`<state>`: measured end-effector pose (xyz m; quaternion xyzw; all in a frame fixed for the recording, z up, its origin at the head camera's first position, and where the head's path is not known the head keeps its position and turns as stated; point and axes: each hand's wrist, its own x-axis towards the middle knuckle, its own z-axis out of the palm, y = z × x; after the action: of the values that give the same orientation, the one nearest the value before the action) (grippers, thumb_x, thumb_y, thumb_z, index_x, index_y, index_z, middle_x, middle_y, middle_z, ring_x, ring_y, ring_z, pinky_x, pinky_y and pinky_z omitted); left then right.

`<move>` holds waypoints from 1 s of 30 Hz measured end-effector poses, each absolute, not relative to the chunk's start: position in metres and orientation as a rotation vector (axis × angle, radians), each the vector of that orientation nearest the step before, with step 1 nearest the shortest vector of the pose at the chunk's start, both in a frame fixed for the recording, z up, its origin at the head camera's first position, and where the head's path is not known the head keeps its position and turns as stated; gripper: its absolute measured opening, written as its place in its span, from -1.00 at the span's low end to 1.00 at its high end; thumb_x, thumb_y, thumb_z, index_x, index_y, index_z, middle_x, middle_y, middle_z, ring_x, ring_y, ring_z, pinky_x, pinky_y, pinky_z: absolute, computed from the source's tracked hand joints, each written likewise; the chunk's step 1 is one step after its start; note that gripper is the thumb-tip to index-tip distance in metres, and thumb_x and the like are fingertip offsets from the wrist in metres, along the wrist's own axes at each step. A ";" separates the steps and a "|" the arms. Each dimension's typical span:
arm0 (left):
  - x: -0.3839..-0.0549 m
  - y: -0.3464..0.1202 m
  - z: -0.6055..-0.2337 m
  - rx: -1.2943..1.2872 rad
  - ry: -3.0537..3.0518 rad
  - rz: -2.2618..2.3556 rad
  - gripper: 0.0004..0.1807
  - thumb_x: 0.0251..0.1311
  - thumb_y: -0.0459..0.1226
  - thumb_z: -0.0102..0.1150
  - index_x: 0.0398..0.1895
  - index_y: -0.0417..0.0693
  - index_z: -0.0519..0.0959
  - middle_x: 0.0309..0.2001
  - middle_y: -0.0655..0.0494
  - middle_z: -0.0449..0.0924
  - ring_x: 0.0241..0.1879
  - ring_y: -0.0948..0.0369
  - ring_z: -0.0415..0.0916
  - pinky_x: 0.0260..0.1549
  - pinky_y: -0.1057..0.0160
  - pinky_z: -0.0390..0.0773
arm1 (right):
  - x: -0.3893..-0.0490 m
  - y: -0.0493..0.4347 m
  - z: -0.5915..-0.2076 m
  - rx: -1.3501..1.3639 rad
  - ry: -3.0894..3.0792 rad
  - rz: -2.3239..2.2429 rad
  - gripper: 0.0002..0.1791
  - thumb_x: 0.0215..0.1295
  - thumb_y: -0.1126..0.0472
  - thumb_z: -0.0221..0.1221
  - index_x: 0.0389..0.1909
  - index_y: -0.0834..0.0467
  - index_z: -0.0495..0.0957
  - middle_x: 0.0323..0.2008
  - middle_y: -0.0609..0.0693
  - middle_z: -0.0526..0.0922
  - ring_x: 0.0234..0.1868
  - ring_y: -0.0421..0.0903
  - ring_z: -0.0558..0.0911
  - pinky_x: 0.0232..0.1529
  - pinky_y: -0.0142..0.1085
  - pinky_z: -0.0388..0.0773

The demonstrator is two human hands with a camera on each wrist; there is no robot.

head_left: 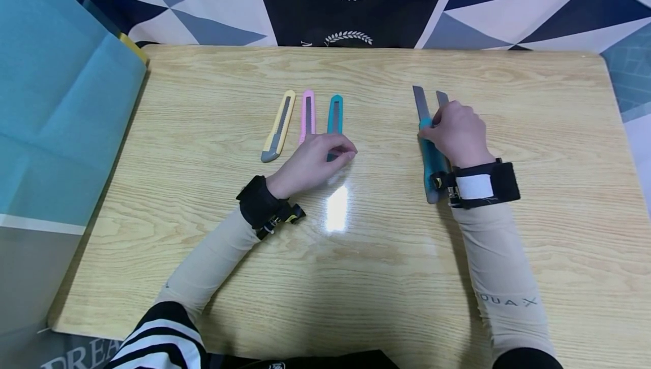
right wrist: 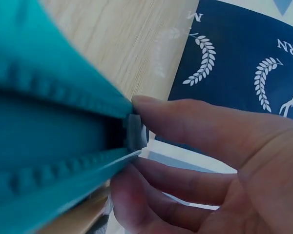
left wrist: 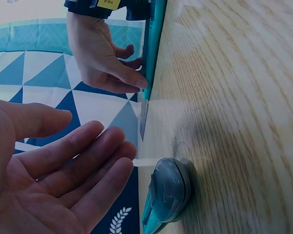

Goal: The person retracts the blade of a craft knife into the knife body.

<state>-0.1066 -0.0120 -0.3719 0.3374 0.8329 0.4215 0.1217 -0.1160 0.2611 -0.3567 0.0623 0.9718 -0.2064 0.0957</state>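
Note:
In the head view my right hand (head_left: pixel 460 134) pinches a large teal box cutter (head_left: pixel 431 172) near its blade end, thumb on one side and fingers on the other. Its grey blade extends toward the far edge. Beside it, mostly hidden by the hand, lies a second box cutter whose blade (head_left: pixel 442 98) shows; the right wrist view reveals its tan body (right wrist: pixel 80 214). My left hand (head_left: pixel 317 161) hovers over a small teal box cutter (head_left: pixel 335 113) with loosely bent fingers, holding nothing. Left of it lie a pink box cutter (head_left: pixel 308 110) and a yellow one (head_left: pixel 279 126).
The cutters are on a wooden table (head_left: pixel 325 290). A patterned cloth (head_left: pixel 351 13) hangs beyond its far edge. Light blue cloth-like material (head_left: pixel 61 103) stands along the left side. Both wrists wear black straps (head_left: pixel 488 183).

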 end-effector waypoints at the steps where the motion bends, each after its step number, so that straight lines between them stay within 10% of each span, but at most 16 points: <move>1: -0.106 -0.012 -0.372 0.986 2.431 1.227 -0.83 0.28 -0.30 0.07 -0.20 -0.20 0.60 -0.23 0.07 0.63 -0.24 0.36 0.51 -0.14 0.31 0.55 | -0.116 0.261 -0.357 0.180 2.871 -0.620 -0.66 0.11 0.13 0.24 -0.39 0.41 0.61 -0.47 0.28 0.62 -0.59 0.05 0.55 -0.74 -0.21 0.47; 19: -0.102 -0.008 -0.369 0.998 2.436 1.193 -0.82 0.29 -0.29 0.06 -0.19 -0.20 0.60 -0.23 0.07 0.63 -0.24 0.35 0.50 -0.15 0.27 0.56 | -0.113 0.249 -0.339 0.025 2.698 -0.792 -0.60 0.12 -0.05 0.26 -0.44 0.25 0.49 -0.57 0.08 0.48 -0.57 -0.01 0.44 -0.65 -0.24 0.27; 30: -0.102 -0.006 -0.373 1.015 2.385 1.254 -0.82 0.31 -0.22 0.05 -0.19 -0.11 0.59 -0.32 0.16 0.62 -0.31 0.39 0.49 -0.24 0.25 0.58 | -0.110 0.234 -0.330 -0.262 2.664 -1.229 -0.68 0.21 0.00 0.20 -0.23 0.20 0.56 -0.45 0.07 0.64 -0.56 -0.02 0.58 -0.58 -0.33 0.62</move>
<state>-0.1019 -0.0056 -0.3732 0.3495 0.8212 0.4318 0.1304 -0.1104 0.2341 -0.3296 -0.0884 0.9001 -0.4153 0.0980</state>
